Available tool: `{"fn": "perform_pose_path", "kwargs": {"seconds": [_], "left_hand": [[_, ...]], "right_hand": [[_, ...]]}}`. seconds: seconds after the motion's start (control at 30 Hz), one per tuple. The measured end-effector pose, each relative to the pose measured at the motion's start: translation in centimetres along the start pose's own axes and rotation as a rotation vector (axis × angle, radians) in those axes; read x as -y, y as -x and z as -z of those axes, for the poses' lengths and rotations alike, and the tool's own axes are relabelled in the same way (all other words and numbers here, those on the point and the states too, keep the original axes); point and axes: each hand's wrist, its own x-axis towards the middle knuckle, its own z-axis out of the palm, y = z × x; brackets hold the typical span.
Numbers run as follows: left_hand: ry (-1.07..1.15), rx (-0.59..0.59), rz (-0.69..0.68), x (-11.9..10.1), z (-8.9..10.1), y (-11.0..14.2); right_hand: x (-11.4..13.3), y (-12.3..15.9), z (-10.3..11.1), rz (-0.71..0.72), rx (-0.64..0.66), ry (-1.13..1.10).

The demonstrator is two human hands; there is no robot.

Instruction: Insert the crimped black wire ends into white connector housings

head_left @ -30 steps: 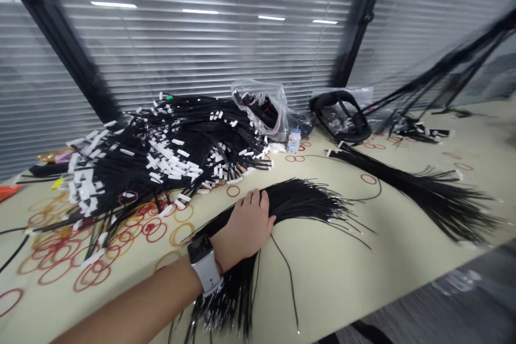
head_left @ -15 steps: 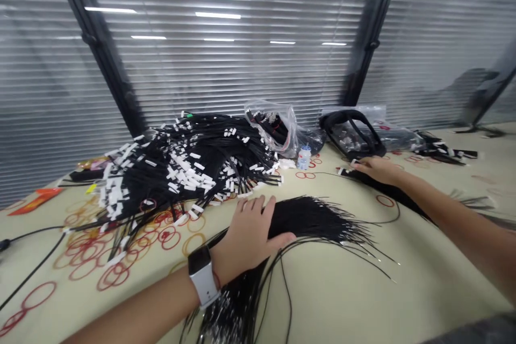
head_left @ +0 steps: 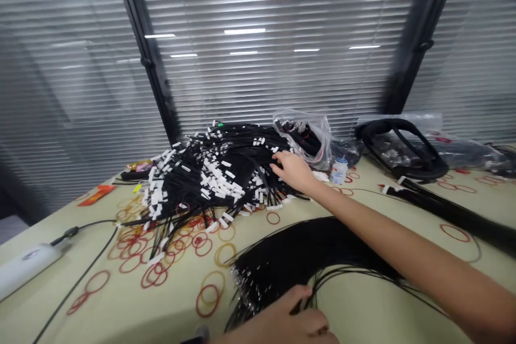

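Well, far left lies the heap of white-tagged black cables [head_left: 209, 183]. The left hand [head_left: 282, 317], fingers curled, whether pinching hidden, is nearer the loose black wire bundle [head_left: 306, 258], at its near end, its long axis curving rightward. The right hand [head_left: 294, 170], spread, rests on the heap's right edge.

L hand [head_left: 278, 320] is cut off by the bottom edge, wrist out of frame, & its fingers [head_left: 302, 298] sit partly hidden among the black wires of the bundle [head_left: 306, 258], so grip can't be told. R forearm [head_left: 435, 263] runs off the right edge, as does a 2nd black wire bundle [head_left: 463, 215]. Contents of the clear plastic bag [head_left: 320, 145] are only partly visible, label on the small bottle [head_left: 339, 171] is too small to read, packets [head_left: 135, 167] behind the pile are too blurry to ID, & the white device [head_left: 24, 266] is cut by the left edge.
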Motion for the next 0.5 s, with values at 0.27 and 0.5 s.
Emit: {"fn": "perform_pose_path", "kwargs": {"seconds": [0.27, 0.5], "left_hand": [[-0.258, -0.207, 0.110, 0.8, 0.2, 3.3], [0.064, -0.007, 0.198, 0.5, 3.3, 3.3]], "right_hand": [[1.1, -6.5, -2.8, 0.075, -0.074, 0.112], [0.1, -6.9, -3.1, 0.169, -0.071, 0.110]]}}
